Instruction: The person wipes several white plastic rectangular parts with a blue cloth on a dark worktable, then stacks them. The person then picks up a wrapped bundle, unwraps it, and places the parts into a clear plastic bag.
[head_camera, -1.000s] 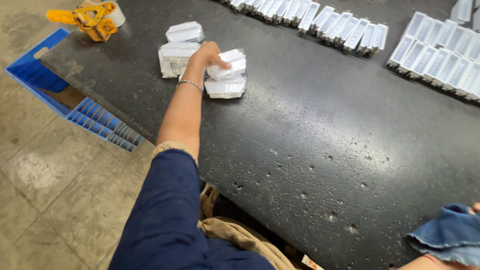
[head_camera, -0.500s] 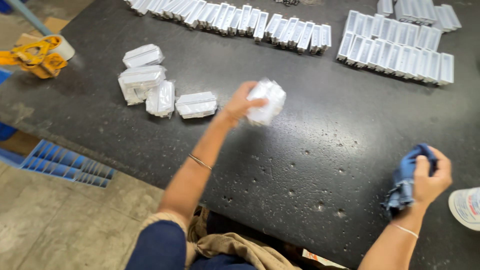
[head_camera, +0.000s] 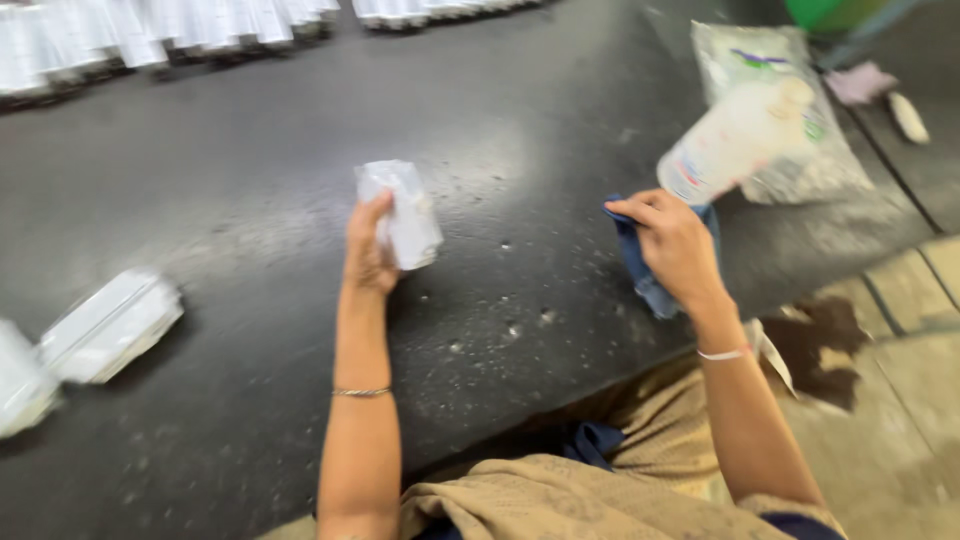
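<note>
My left hand (head_camera: 368, 252) holds a small white plastic-wrapped packet (head_camera: 403, 213) upright above the black tabletop (head_camera: 250, 170). My right hand (head_camera: 672, 240) grips a crumpled blue cloth (head_camera: 640, 262) near the table's front edge, a short way to the right of the packet. Both hands hover in front of me, roughly level with each other. The view is blurred by motion.
More white packets (head_camera: 108, 325) lie at the left on the table. Rows of white packets (head_camera: 150, 35) line the far edge. A white plastic bottle (head_camera: 728, 140) and a clear bag (head_camera: 775, 110) sit at the right. Stained floor tiles (head_camera: 880, 350) show at the lower right.
My left hand has brought a packet from the pile at the left toward the middle in front of me. My right hand with the blue cloth has come closer to it.
</note>
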